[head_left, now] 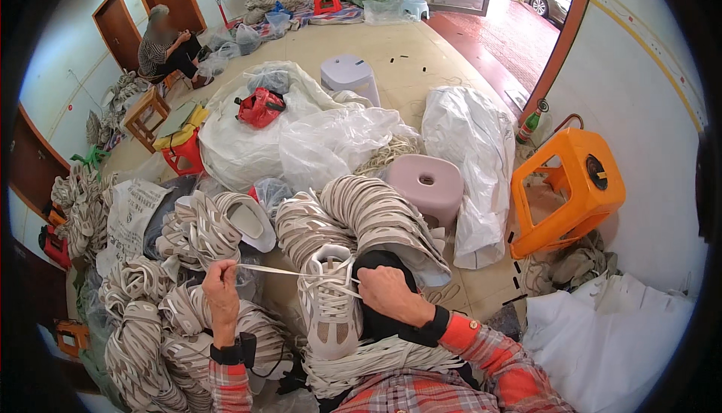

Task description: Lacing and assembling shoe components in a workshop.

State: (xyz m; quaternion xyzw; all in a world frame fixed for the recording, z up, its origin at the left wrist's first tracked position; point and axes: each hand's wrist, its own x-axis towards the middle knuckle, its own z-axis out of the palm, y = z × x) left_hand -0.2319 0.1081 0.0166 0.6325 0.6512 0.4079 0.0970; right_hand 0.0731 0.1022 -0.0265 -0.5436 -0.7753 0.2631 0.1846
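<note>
A beige and grey sneaker upper [331,329] rests at my lap, toe toward me, with laces threaded through its front. From its top a pale shoelace [272,268] stretches taut to the left, where my left hand [221,297] pinches it. My right hand [392,294] is closed just right of the upper, at the lace on that side; its fingertips are partly hidden. A bundle of loose pale laces [376,366] lies across my lap. Black cloth [383,262] shows beneath my right hand.
Nested stacks of sneaker uppers [380,214] stand ahead, with more uppers [139,338] piled at left. A mauve stool [426,183], an orange stool [579,180] and white sacking [602,330] are to the right. Another person [162,44] sits at the far left.
</note>
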